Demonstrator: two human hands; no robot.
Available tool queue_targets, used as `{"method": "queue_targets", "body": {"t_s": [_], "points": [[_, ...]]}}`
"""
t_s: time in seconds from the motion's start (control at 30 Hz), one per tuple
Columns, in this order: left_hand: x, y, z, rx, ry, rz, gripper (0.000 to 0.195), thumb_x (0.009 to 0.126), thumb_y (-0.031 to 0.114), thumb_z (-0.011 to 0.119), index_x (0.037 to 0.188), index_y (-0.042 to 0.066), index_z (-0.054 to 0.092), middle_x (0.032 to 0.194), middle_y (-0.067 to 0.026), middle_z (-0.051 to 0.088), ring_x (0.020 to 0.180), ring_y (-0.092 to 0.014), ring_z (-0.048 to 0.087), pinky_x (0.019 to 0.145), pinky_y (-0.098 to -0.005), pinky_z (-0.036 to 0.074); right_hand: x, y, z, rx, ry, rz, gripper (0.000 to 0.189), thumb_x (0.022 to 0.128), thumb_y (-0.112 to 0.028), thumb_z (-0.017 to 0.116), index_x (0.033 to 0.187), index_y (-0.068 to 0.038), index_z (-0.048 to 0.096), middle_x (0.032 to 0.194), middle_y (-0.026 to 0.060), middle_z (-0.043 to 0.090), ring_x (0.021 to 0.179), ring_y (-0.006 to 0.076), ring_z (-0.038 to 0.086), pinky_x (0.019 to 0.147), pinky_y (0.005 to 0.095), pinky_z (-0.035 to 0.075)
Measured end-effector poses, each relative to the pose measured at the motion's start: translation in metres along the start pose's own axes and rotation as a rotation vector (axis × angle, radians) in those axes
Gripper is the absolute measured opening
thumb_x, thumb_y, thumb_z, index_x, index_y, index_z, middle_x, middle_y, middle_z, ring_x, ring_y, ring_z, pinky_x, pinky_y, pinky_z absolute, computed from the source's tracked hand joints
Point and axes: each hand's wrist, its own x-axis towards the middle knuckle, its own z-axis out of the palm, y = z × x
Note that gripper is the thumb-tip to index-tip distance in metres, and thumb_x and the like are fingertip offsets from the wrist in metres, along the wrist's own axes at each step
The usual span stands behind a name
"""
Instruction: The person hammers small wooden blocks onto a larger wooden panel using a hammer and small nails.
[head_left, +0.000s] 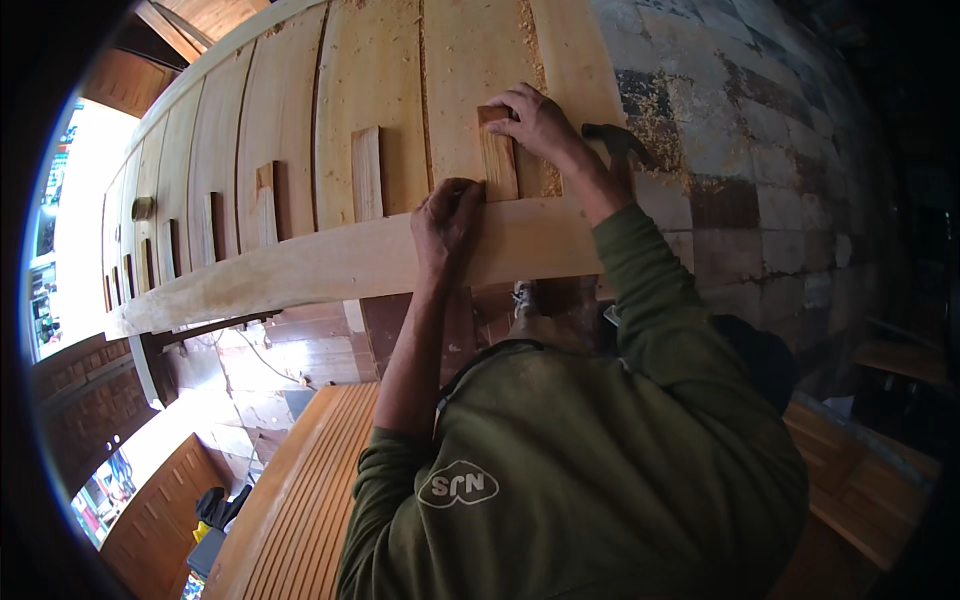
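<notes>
My right hand (534, 124) grips the far end of a short wooden block (498, 169), thumb and fingers around its top. The block lies on a wide plank panel (375, 75), its near end against a pale wooden rail (360, 259). My left hand (446, 225) rests at the rail, its curled fingertips at the block's near left corner. Whether those fingers pinch something small is hidden. Beside my right forearm is a claw hammer (621, 141), with part of its handle hidden behind the arm.
Several similar blocks (367, 172) stand along the rail to the left. A roll of tape (142, 208) sits on the panel. Wood shavings (671, 124) litter the tiled floor (776, 169) at right. A grooved wooden panel (300, 487) is at lower left.
</notes>
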Motion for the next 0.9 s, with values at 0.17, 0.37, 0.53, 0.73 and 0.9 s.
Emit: {"method": "queue_targets", "body": {"t_s": [0.17, 0.37, 0.53, 0.73, 0.9], "points": [[0.002, -0.001, -0.001, 0.074, 0.037, 0.142, 0.017, 0.094, 0.016, 0.073, 0.100, 0.000, 0.075, 0.083, -0.0143, 0.075, 0.079, -0.021, 0.074, 0.075, -0.0350, 0.057, -0.006, -0.003, -0.001, -0.011, 0.008, -0.049, 0.048, 0.090, -0.036, 0.081, 0.127, -0.006, 0.071, 0.121, 0.0149, 0.067, 0.110, 0.0331, 0.068, 0.097, 0.0415, 0.055], [0.003, 0.004, -0.002, 0.016, 0.233, 0.042, 0.014, 0.096, 0.012, 0.072, 0.103, 0.001, 0.076, 0.091, -0.0088, 0.076, 0.085, -0.015, 0.070, 0.081, -0.0313, 0.055, -0.005, -0.003, -0.002, -0.027, -0.003, -0.056, 0.049, 0.092, -0.038, 0.080, 0.127, -0.006, 0.071, 0.124, 0.0156, 0.067, 0.111, 0.0335, 0.068, 0.097, 0.0415, 0.055], [0.004, 0.000, -0.002, 0.022, 0.269, 0.054, 0.013, 0.096, 0.010, 0.071, 0.104, 0.001, 0.076, 0.092, -0.0079, 0.075, 0.089, -0.013, 0.068, 0.084, -0.0289, 0.054, -0.009, 0.004, -0.003, 0.071, 0.015, -0.047, 0.039, 0.098, -0.034, 0.073, 0.124, -0.006, 0.072, 0.117, 0.0146, 0.070, 0.107, 0.0324, 0.069, 0.094, 0.0409, 0.055], [0.003, -0.001, 0.003, -0.027, 0.249, 0.034, 0.014, 0.094, 0.009, 0.075, 0.105, 0.002, 0.077, 0.093, -0.0063, 0.076, 0.090, -0.013, 0.069, 0.085, -0.0298, 0.054, -0.004, 0.007, -0.011, 0.075, 0.006, -0.028, 0.028, 0.100, -0.027, 0.070, 0.120, -0.008, 0.073, 0.111, 0.0156, 0.072, 0.100, 0.0337, 0.071, 0.090, 0.0416, 0.057], [0.006, -0.001, 0.018, 0.098, 0.093, 0.163, 0.015, 0.086, 0.011, 0.082, 0.099, 0.005, 0.080, 0.097, -0.0068, 0.075, 0.099, -0.021, 0.067, 0.092, -0.0355, 0.053, -0.005, 0.005, -0.009, 0.058, 0.021, -0.026, 0.025, 0.098, -0.025, 0.071, 0.116, -0.008, 0.074, 0.111, 0.0149, 0.072, 0.100, 0.0335, 0.071, 0.089, 0.0422, 0.057]]}}
